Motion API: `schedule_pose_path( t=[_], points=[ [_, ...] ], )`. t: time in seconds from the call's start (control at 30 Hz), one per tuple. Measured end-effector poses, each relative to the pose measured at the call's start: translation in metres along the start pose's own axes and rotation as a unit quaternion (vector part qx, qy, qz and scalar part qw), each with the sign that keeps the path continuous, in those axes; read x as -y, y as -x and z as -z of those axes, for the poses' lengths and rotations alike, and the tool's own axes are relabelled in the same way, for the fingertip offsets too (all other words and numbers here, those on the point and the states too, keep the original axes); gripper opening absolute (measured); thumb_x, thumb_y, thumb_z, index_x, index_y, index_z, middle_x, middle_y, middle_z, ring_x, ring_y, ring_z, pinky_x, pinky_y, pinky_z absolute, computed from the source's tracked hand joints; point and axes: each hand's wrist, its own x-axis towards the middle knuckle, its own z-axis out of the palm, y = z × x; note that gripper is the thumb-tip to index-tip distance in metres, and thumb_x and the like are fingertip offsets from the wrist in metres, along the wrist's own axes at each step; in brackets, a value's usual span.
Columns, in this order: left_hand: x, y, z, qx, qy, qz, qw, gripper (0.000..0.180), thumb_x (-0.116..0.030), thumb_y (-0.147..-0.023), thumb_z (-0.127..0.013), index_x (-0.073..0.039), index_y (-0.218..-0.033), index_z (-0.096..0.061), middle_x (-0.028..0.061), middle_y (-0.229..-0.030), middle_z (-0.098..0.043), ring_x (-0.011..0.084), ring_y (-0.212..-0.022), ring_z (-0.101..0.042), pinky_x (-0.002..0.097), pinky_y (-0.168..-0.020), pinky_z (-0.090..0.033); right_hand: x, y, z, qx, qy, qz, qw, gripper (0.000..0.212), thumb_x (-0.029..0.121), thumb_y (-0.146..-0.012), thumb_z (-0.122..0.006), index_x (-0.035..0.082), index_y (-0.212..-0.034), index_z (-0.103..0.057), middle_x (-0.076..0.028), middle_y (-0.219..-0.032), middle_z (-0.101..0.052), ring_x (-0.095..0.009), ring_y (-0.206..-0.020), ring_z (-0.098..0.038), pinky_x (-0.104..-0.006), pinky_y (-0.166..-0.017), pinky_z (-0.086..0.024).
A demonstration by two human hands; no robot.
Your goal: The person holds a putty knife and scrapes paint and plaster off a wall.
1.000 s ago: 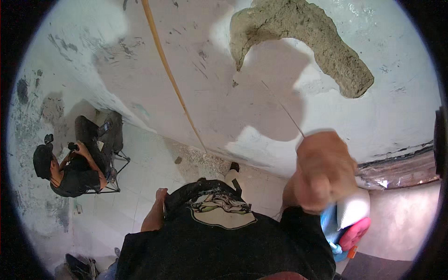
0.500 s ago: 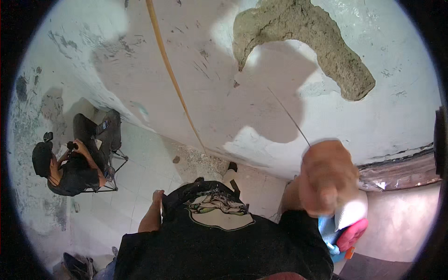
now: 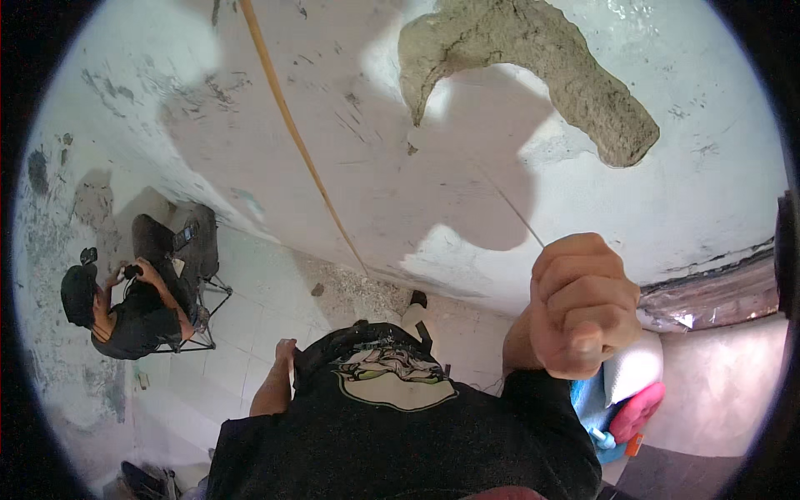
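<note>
In front of me at the right, my right hand (image 3: 583, 308) is raised and closed around the end of a thin, straight, rod-like tool (image 3: 518, 212). Its grip end is hidden in my fist, and its far end fades against the white wall (image 3: 367, 183). A rough, grey-brown curved patch of plaster (image 3: 575, 75) covers the upper part of that wall, beyond the tool's tip and apart from it. My left hand (image 3: 286, 350) hangs low by my left side, next to my black shirt (image 3: 383, 450); its fingers are mostly hidden.
A long yellow-brown strip (image 3: 292, 125) runs down the wall to the floor. Grey rubble (image 3: 358, 287) lies at the wall's foot. Left, a person (image 3: 133, 317) sits on a folding stool (image 3: 208, 329). Near my right elbow are a white pillow (image 3: 633, 367) and a pink cushion (image 3: 637, 412).
My right hand has turned from blurred to sharp and lifted slightly, still gripping the thin tool. The wall patch has shifted a little left and up in view.
</note>
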Motion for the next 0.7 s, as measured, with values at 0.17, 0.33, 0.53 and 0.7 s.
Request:
schedule_pose_path(
  t=[0.17, 0.33, 0.53, 0.7],
  points=[
    [0.018, 0.014, -0.009, -0.043, -0.18, -0.097, 0.978, 0.023, -0.011, -0.068, -0.062, -0.004, -0.09, -0.06, 0.0184, -0.096, -0.061, 0.037, -0.084, -0.059, 0.0424, -0.075, -0.049, -0.026, 0.001, -0.02, -0.088, 0.078, -0.05, 0.992, 0.025, 0.005, -0.071, -0.054, 0.005, -0.051, -0.038, -0.002, -0.044, -0.04, -0.017, -0.036, -0.04, -0.0277, -0.039, -0.036],
    [-0.026, 0.02, -0.002, -0.1, 0.417, 0.149, 0.891, 0.017, -0.022, -0.07, -0.062, -0.005, -0.069, -0.06, 0.0152, -0.067, -0.059, 0.0335, -0.068, -0.059, 0.0446, -0.063, -0.046, -0.021, 0.008, -0.014, -0.056, 0.055, 0.006, 0.997, 0.022, 0.004, -0.067, -0.048, 0.006, -0.051, -0.033, -0.004, -0.043, -0.037, -0.017, -0.038, -0.039, -0.029, -0.038, -0.035],
    [0.033, 0.003, -0.024, 0.023, 0.063, 0.058, 0.996, 0.022, -0.021, -0.072, -0.062, -0.01, -0.091, -0.062, 0.0168, -0.094, -0.061, 0.0333, -0.093, -0.059, 0.0383, -0.081, -0.048, -0.012, -0.008, -0.021, -0.078, 0.027, 0.032, 0.996, 0.027, 0.007, -0.074, -0.048, 0.007, -0.051, -0.033, -0.002, -0.042, -0.035, -0.015, -0.035, -0.035, -0.0287, -0.038, -0.034],
    [-0.001, 0.001, -0.005, -0.008, -0.055, 0.026, 0.998, 0.022, -0.018, -0.073, -0.061, -0.009, -0.094, -0.062, 0.0173, -0.093, -0.062, 0.0331, -0.091, -0.059, 0.0385, -0.079, -0.049, -0.03, 0.005, -0.025, -0.061, 0.054, -0.009, 0.997, 0.022, 0.001, -0.069, -0.056, 0.003, -0.052, -0.042, -0.001, -0.046, -0.04, -0.017, -0.035, -0.038, -0.0271, -0.036, -0.033]
  ],
)
